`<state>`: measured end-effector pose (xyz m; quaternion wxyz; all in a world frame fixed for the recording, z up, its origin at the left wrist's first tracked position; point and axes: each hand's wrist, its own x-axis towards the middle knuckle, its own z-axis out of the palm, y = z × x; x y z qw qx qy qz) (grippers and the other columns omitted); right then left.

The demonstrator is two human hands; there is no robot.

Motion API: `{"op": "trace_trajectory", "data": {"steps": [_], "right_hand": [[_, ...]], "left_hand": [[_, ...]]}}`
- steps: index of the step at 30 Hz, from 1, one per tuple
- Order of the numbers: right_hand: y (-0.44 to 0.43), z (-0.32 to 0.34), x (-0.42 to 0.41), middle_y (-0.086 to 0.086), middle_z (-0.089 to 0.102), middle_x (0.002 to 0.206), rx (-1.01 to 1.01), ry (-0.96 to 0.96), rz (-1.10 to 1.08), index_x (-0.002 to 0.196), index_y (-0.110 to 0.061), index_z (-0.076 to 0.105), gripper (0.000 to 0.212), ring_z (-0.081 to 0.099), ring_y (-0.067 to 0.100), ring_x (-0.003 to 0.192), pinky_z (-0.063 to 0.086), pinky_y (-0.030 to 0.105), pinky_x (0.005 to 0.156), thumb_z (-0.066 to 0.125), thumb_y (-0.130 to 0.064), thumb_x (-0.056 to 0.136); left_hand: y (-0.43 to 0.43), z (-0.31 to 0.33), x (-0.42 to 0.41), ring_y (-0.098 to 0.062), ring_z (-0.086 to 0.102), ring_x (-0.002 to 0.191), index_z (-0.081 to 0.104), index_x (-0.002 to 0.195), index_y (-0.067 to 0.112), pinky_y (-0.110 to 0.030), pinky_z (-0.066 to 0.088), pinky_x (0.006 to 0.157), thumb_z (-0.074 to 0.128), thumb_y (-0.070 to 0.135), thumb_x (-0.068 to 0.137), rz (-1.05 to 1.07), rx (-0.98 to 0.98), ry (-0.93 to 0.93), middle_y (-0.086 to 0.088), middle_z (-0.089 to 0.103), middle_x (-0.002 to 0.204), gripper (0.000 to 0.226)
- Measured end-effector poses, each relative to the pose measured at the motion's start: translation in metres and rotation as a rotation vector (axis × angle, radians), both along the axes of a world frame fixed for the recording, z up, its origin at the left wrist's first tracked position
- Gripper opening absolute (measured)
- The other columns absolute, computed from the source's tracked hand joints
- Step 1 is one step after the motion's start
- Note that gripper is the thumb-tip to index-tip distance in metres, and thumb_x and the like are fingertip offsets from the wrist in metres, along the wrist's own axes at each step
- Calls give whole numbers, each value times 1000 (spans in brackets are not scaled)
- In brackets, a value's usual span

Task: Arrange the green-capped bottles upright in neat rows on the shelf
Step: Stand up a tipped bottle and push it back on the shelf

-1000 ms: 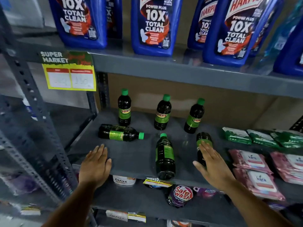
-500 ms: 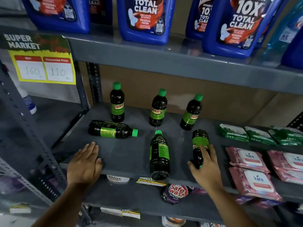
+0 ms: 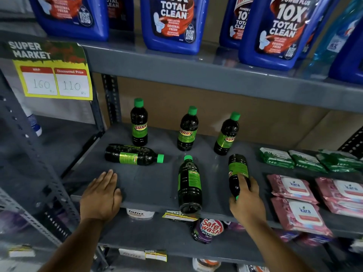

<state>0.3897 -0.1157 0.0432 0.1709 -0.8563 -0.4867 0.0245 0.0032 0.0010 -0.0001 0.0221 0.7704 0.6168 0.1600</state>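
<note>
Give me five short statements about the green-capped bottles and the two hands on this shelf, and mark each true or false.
1. Three bottles stand upright at the back of the shelf: back left bottle, back middle bottle, back right bottle. True.
2. The right hand rests flat on bare shelf. False: it grips the cap end of the right fallen bottle.
3. The left hand lies flat on the shelf's front edge, holding nothing. True.
4. The left fallen bottle points its cap toward the left post. False: the cap points right.
5. The middle fallen bottle lies with its cap toward the back. True.
</note>
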Motion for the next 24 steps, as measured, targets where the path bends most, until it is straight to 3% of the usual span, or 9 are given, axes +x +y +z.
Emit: {"op": "trace_trajectory", "data": {"steps": [3,6,8,10,13,17,19,21,24], "right_hand": [[3,18,1,22,31,146,-62,34,28,146,-21,33,79,61,47,100,54,45,83,69,-17,75],[15,54,9,22,51,123,-95,97,6,139,-19,43,72,58,42,99,48,34,78,70,-23,72],[25,86,12,15,63,93,-37,110,21,112,-17,63,40,60,38,93,41,29,68,68,-25,72],[36,112,17,12,63,76,35,82,22,87,-16,69,14,62,37,85,37,28,63,65,-24,75],[57,135,25,16,68,95,73,99,-9,103,-17,70,23,60,35,90,40,28,69,62,-27,83],[83,136,41,20,64,109,100,139,0,121,-13,57,40,59,41,107,42,34,75,61,-36,89],[88,132,47,22,63,120,125,165,9,130,-12,50,50,56,43,114,45,39,85,61,-39,89],[88,128,51,21,62,124,151,181,13,131,-13,46,56,54,44,117,44,42,94,64,-42,86],[86,122,47,15,61,124,217,281,14,130,-11,43,73,55,38,117,45,38,88,78,-42,75]], "left_hand": [[0,1,0,-38,51,121,55,123,-5,-49,37,100,30,33,82,4,-6,11,-23,55,130,61],[-2,3,0,-36,50,122,55,124,-3,-48,35,101,29,34,82,11,-4,10,-21,54,132,62],[-3,4,0,-36,49,123,54,125,-2,-48,35,101,29,35,83,7,-1,7,-20,54,133,61],[-3,4,0,-35,48,124,54,125,-2,-48,34,102,28,36,84,4,-2,7,-19,53,134,61],[-3,2,0,-35,49,123,55,123,-3,-48,35,101,28,35,84,7,-17,5,-20,53,133,61],[-3,3,1,-33,48,124,55,124,-2,-46,34,102,29,35,83,22,-20,19,-19,53,134,62],[-2,3,0,-33,49,124,55,124,-2,-46,34,102,29,35,82,24,-23,17,-19,53,134,61],[-2,2,0,-34,49,123,56,124,-2,-47,35,101,29,35,82,23,-27,12,-19,54,133,61],[0,1,0,-35,50,122,55,124,-2,-47,36,101,30,35,82,22,-31,7,-19,55,132,61]]}}
